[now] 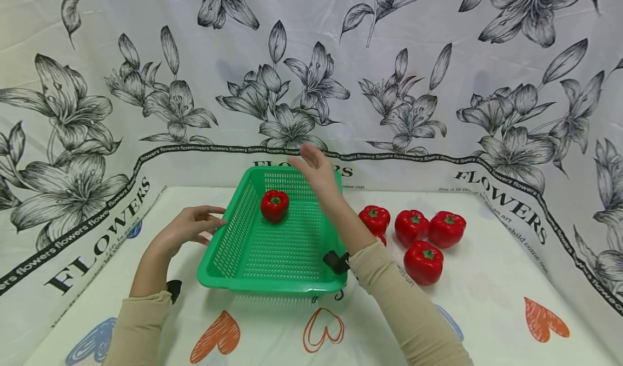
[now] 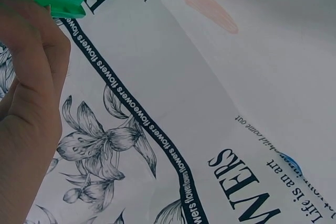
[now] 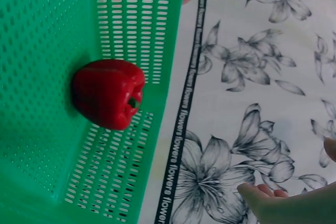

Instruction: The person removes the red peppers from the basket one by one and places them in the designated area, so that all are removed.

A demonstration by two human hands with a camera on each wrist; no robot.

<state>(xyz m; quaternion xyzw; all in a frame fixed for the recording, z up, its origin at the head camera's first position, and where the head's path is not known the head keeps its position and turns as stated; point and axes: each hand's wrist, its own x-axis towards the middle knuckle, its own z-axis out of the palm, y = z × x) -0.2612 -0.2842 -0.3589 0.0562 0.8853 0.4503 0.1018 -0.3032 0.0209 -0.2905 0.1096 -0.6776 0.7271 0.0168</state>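
Observation:
A green plastic basket (image 1: 272, 286) with slotted walls sits on the table. Inside it, near the far left corner, lies one red bell pepper (image 1: 274, 206), seen closer in the right wrist view, its green stem end toward the wall. My left hand (image 1: 187, 228) is at the basket's left side, its fingertips right at the rim. Over the far right part of the basket, my right hand (image 1: 318, 177) is raised, with fingers extended and nothing held. The right forearm hides part of the basket's right wall.
Several more red bell peppers (image 1: 423, 262) are grouped on the table to the right of the basket, one mostly hidden behind the right forearm. A white cloth (image 1: 272, 333) printed with hearts covers the table. Behind it hangs a flower-print curtain (image 1: 292, 85).

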